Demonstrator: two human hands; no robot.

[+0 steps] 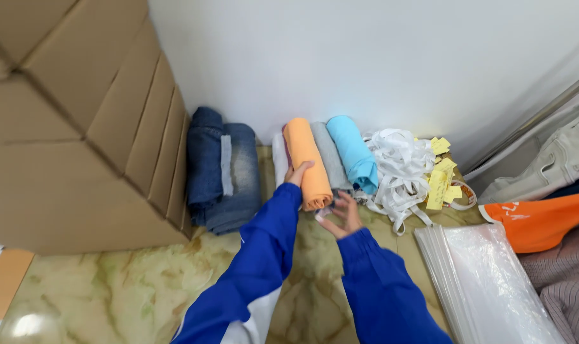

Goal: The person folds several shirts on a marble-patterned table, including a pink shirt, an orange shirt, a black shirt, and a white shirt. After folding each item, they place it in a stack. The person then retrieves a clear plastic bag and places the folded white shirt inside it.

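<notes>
The orange roll of cloth lies on the marbled floor against the foot of the white wall, its long axis running away from the person toward the wall, with the near end just ahead of both hands. The left hand rests on the roll's left flank near that end, fingers laid flat and partly curled against the fabric rather than closed around it. The right hand sits at the roll's near right corner, palm up and fingers spread; it seems to touch a small pale scrap or tag there, though the view is too blurred to say whether it grips anything. The left hand is the one nearer the roll, being in contact with its side, while the right is slightly closer to the person. Both arms wear blue sleeves. Packed beside the orange roll are a white roll on its left, then a grey roll and a light blue roll on its right, all parallel. Further left lies folded denim next to a large cardboard box. To the right sit a heap of white straps with yellow tags, a stack of clear plastic bags and an orange garment.
</notes>
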